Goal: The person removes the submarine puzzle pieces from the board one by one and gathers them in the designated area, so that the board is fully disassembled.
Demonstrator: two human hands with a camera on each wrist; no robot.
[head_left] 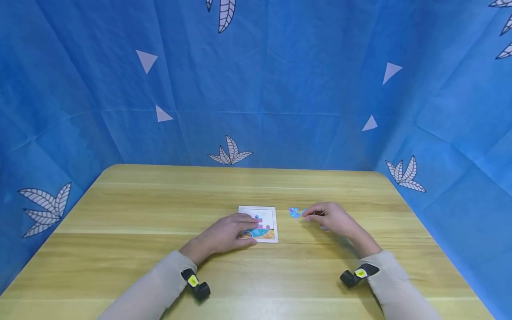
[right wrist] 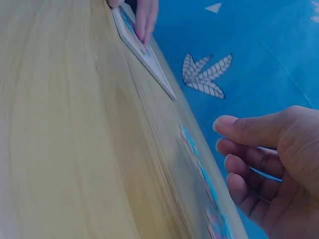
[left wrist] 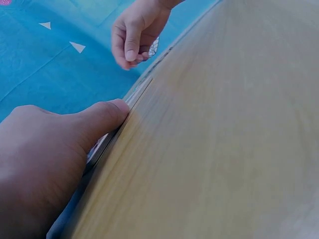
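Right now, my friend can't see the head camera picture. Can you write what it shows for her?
A person's left hand rests on a partly filled, white-framed jigsaw, while the right hand hovers by loose puzzle pieces. It all happens over a wooden table, with a blue patterned cloth behind.

Blue cloth backdrop (head_left: 260, 80), white triangles (head_left: 146, 60), leaf prints (head_left: 230, 153), wooden table (head_left: 160, 191)

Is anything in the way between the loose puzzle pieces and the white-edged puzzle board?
Nothing visible stands between the loose puzzle pieces and the puzzle board, only tabletop. The left hand does lie over the board's left side, though, covering part of the inside.
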